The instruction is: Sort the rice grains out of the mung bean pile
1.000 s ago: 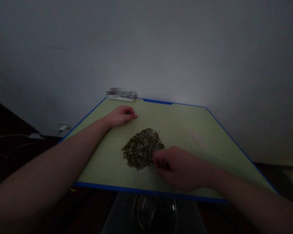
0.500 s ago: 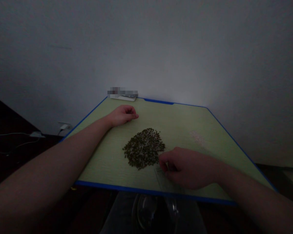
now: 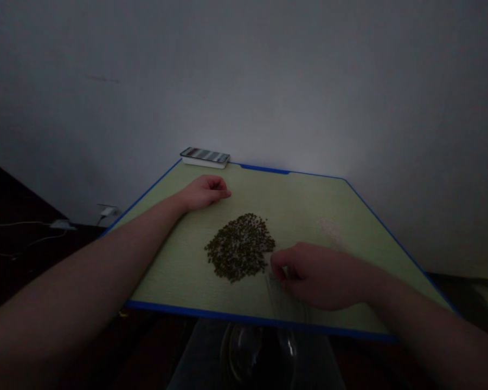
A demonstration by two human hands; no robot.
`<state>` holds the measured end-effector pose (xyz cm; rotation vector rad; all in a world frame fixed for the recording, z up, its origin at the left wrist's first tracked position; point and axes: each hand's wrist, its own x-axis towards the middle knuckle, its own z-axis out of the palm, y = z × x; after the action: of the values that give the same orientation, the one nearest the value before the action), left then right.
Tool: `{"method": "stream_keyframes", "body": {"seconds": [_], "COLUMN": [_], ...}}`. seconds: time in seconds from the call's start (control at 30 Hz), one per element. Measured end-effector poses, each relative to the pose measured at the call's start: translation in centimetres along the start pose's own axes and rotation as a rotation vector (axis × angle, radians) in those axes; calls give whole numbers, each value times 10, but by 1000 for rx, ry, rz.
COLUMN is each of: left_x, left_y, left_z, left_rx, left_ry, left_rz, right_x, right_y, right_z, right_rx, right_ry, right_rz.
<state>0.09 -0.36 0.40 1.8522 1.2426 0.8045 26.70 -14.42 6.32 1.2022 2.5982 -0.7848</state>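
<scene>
On the pale green tabletop (image 3: pixel 179 281) lies a low pile of small dark green grains (image 3: pixel 238 249), bean-like, with paler bits among them. My right hand (image 3: pixel 309 273) is at the pile's right edge, thumb and fingers pinched together; anything between the fingertips is hidden or too small to make out. Under that hand shows a clear, thin-edged object (image 3: pixel 282 300), its kind uncertain. Beyond the pile, to the left, my left hand (image 3: pixel 207 192) rests on the table with fingers curled in and thumb alongside, apart from the grains. A scatter of tiny pale grains (image 3: pixel 329 228) lies farther right.
A phone (image 3: pixel 205 155) lies on a white box (image 3: pixel 203 162) at the back left corner, by the wall. Blue edging (image 3: pixel 207 314) runs round the table. A shiny, clear round object (image 3: pixel 260 352) sits at my lap. A plug and cables (image 3: pixel 108 212) are at left.
My right hand has drawn slightly right, away from the pile's edge, and the clear object under it has shifted right too. The left hand has stayed in place.
</scene>
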Motion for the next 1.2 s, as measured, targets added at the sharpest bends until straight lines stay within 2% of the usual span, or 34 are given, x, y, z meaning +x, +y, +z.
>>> {"method": "stream_keyframes", "body": {"seconds": [0.23, 0.4, 0.67, 1.03, 1.2], "left_x": [-2, -2, -2, -1, -2], "left_y": [4, 4, 4, 2, 4], "left_z": [1, 1, 1, 1, 1], "left_rx": [-5, -1, -11, -8, -6], "left_ry": [0, 0, 4, -10, -6], "left_rz": [-12, 4, -15, -3, -6], "right_x": [-3, 0, 5, 2, 4], "right_y": [5, 3, 10, 22, 21], "right_z": [-4, -3, -3, -12, -10], "right_rx": [-22, 24, 41, -28, -31], "right_ry": [-14, 37, 62, -3, 39], "right_rz": [6, -24, 8, 73, 74]}}
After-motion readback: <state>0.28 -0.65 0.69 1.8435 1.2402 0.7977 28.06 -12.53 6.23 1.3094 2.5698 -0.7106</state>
